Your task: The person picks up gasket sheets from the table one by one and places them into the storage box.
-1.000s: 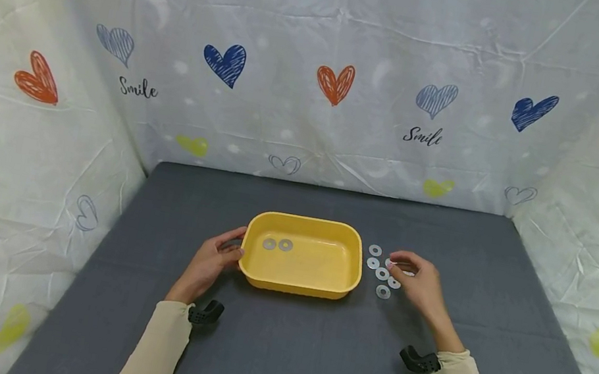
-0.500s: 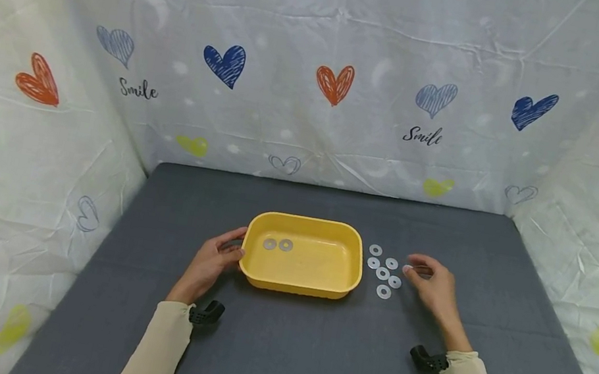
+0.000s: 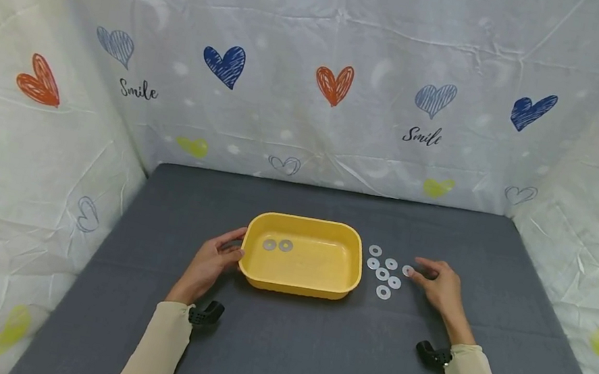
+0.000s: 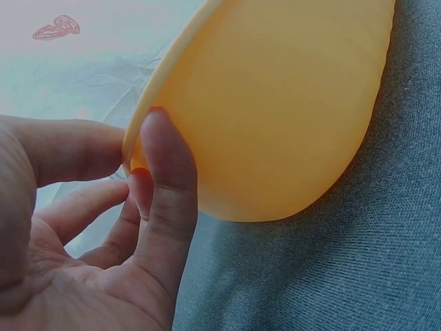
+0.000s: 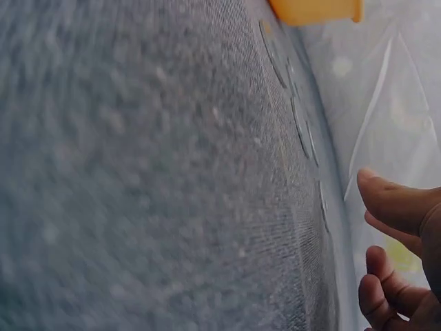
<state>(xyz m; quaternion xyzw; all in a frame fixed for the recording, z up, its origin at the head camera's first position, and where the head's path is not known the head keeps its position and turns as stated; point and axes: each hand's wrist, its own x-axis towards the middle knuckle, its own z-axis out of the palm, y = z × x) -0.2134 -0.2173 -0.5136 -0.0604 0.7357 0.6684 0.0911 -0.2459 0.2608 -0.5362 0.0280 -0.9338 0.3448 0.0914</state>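
My left hand (image 3: 209, 263) grips the left end of a yellow plastic tray (image 3: 298, 280), thumb on one side of its rim and index finger on the other; the left wrist view shows this closely. Two flat metal washers (image 3: 269, 244) lie inside, towards the back left. To the right of the tray, several more washers (image 3: 382, 274) are spread on the cloth. My right hand (image 3: 442, 289) hovers beside the rightmost washer (image 3: 407, 271), thumb and fingers parted and nothing held. From the right wrist, its thumb and fingers (image 5: 393, 200) appear above the table surface.
A dark grey cloth (image 3: 281, 358) covers the table. White sheeting printed with hearts (image 3: 337, 40) hangs behind the table and along both sides. Each wrist carries a black band (image 3: 434, 354).
My right hand has shifted right, off the washers it partly covered, and its thumb and fingers have spread. The left hand and tray stay in place.
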